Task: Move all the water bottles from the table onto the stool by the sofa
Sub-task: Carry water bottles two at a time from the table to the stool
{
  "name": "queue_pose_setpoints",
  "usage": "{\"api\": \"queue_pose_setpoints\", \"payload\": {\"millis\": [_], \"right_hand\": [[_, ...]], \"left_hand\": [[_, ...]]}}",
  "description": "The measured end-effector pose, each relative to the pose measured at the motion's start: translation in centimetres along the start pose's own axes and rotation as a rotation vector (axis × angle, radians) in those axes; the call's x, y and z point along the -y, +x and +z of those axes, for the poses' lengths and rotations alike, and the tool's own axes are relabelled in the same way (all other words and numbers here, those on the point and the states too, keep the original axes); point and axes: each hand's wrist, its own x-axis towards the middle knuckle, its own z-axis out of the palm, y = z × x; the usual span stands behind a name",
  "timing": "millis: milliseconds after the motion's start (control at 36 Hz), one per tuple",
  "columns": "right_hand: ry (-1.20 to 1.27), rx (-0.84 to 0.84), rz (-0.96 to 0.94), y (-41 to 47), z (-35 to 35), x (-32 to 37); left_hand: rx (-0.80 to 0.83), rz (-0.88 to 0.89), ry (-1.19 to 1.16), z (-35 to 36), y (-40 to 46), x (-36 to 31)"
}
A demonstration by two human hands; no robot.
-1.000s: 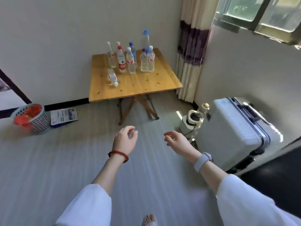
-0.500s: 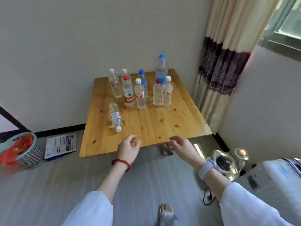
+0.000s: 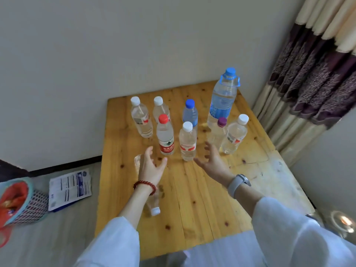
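Nine water bottles, all on the wooden table (image 3: 202, 199). Stool and sofa not in frame.

Red-cap bottle (image 3: 165, 135) stands upright just past the left hand's (image 3: 152, 167) fingertips, near but not touching. White-cap bottle with red label (image 3: 187, 141) stands between the two hands, just ahead of the right hand's (image 3: 213, 162) thumb side. Purple-cap bottle (image 3: 218, 132) sits right beyond the right fingertips, and another white-cap bottle (image 3: 234, 136) stands to its right, touching or nearly so. Behind those: tall blue-cap bottle with carry handle (image 3: 223, 101), small blue-cap bottle (image 3: 190, 114), and two white-cap bottles (image 3: 141, 118) (image 3: 160, 108) at far left. One bottle lying on its side (image 3: 152, 203) runs under the left wrist and forearm, cap towards the camera; the arm hides most of it.

Left hand: fingers spread and relaxed, holding nothing, hovering over the tabletop. Red bead bracelet (image 3: 144, 186) on that wrist. Right hand: palm facing left, fingers spread, holding nothing, over the table. Grey watch (image 3: 238, 185) on that wrist. Both sleeves white.

Further out from the left hand: a printed sheet (image 3: 70, 187) on the floor, a mesh basket (image 3: 21, 203) with red contents beyond it. Far side of the right hand: patterned curtain (image 3: 312, 83) at the wall, and a glass jug (image 3: 343, 223) at the lower right edge, blurred.
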Motion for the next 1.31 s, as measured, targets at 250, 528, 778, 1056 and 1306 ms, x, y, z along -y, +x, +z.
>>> {"api": "queue_pose_setpoints", "payload": {"millis": [250, 528, 778, 1056, 1306], "right_hand": [[0.072, -0.047, 0.069, 8.8, 4.1, -1.0], [0.210, -0.116, 0.125, 8.5, 5.0, -1.4], [0.230, -0.308, 0.084, 1.4, 1.7, -0.6], [0.013, -0.542, 0.377, -15.2, -4.2, -4.6], [0.070, -0.874, 0.636, -40.0, -6.4, -9.2]], "left_hand": [[0.169, 0.146, -0.080, 2.5, 12.9, 1.5], [0.222, 0.321, -0.148, 3.4, 15.2, 2.4], [0.371, 0.237, -0.266, 3.8, 10.0, 0.2], [0.735, 0.405, -0.147, 9.9, -2.9, -5.7], [1.086, 0.605, -0.039, 16.4, -25.0, -8.6]]}}
